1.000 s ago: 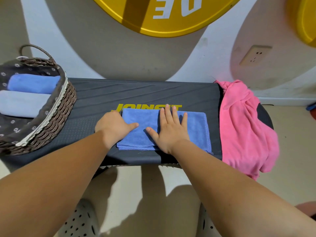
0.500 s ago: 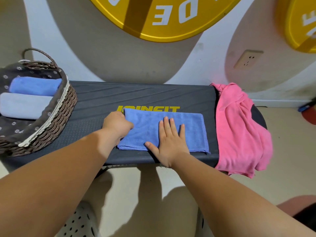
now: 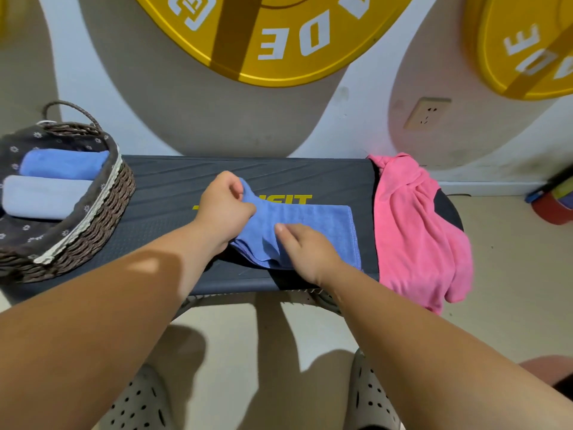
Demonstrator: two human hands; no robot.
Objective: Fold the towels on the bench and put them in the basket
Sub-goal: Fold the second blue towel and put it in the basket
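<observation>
A folded blue towel (image 3: 322, 225) lies on the middle of the dark bench (image 3: 173, 187). My left hand (image 3: 224, 209) grips its left end and has lifted it off the bench. My right hand (image 3: 305, 248) pinches the towel's near edge, fingers curled down on the cloth. A crumpled pink towel (image 3: 415, 225) hangs over the bench's right end. At the left end stands a wicker basket (image 3: 93, 225) holding a folded blue towel (image 3: 63, 164) and a folded pale grey towel (image 3: 43, 197).
The bench backs onto a wall with a socket (image 3: 426, 114) and yellow weight-plate graphics (image 3: 273, 35). A red and blue object (image 3: 555, 200) sits on the floor at far right. My perforated shoes (image 3: 369, 395) stand below the bench's near edge.
My left hand has taken hold of the towel's left end and raised it toward the right. My right hand went from lying flat on the towel to pinching its near edge.
</observation>
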